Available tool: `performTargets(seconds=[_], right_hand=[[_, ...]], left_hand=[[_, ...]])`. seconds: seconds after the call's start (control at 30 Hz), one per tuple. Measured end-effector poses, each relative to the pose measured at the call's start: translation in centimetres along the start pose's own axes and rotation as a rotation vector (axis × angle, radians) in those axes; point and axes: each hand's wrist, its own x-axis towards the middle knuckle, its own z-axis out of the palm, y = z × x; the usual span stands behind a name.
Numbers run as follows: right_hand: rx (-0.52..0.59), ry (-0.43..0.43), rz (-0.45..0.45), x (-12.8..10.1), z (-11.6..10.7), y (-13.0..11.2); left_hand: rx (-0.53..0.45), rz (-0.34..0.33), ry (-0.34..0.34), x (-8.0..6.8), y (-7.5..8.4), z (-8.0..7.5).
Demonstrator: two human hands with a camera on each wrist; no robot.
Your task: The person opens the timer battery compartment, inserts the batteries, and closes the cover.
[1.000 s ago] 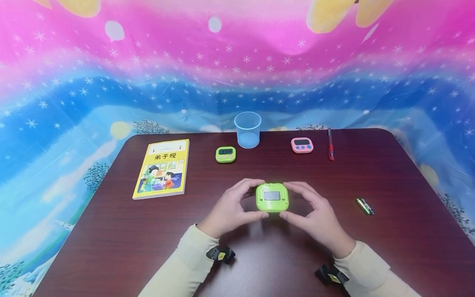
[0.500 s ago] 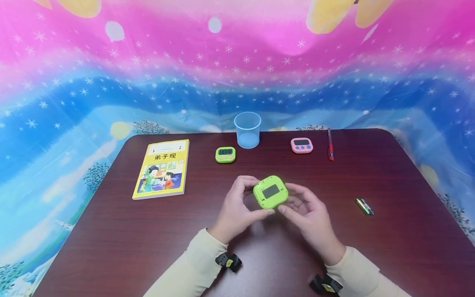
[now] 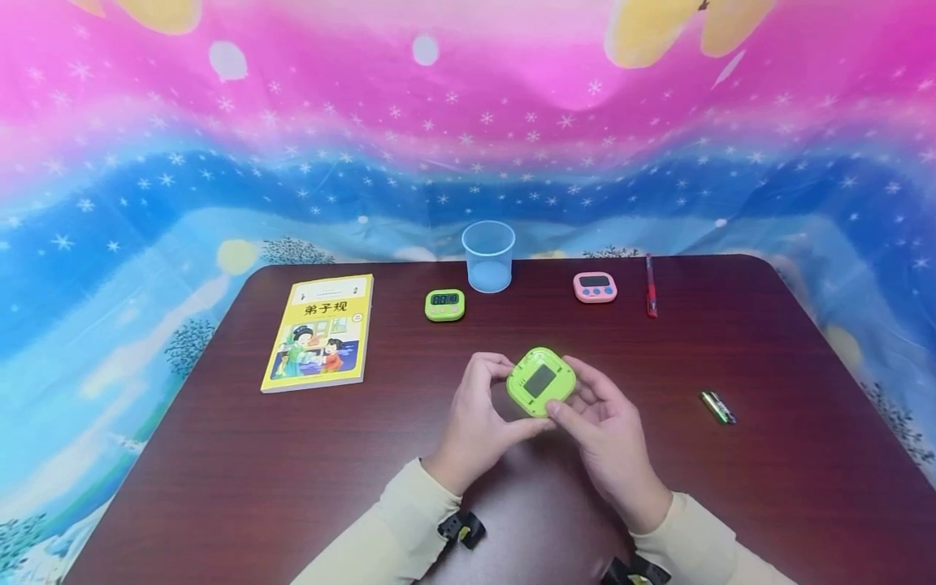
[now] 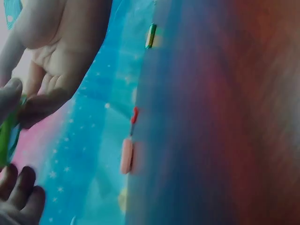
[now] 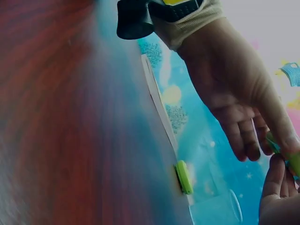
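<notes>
A lime-green square timer with a grey screen is held just above the dark table, turned at an angle. My left hand grips its left side with curled fingers and thumb. My right hand grips its right side, thumb on the near corner. The left wrist view shows the right hand's palm and the timer's green edge. In the right wrist view, the left hand reaches that timer's edge.
Along the table's far side lie a yellow picture book, a small green timer, a clear blue cup, a pink timer and a red pen. A green battery lies to the right.
Both hands have raised the green timer off the table, turned it to a slanted angle and drawn in closer round it.
</notes>
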Motion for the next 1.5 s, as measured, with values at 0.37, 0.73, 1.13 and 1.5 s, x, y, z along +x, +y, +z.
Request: performTargets(seconds=[0.37,0.73,1.13,1.5], right_hand=[[0.071,-0.12,0.025,1.4,-2.2,-0.7],[-0.216,-0.131,0.031,1.5,-2.6,-1.3],[-0.277,-0.09,0.029,1.6,-2.6,-0.9],[-0.3,-0.103,0.004,1.7,-2.9,-0.7]], left_hand=[[-0.055,-0.007,-0.32,1.6,-0.8,-3.2],[-0.105,0.069,-0.493,1.4,-0.6,-2.8],[-0.001,0.151,-0.423,0.5,-0.1,-1.3],[-0.072,0.086,-0.372,0.0,-0.3,-0.6]])
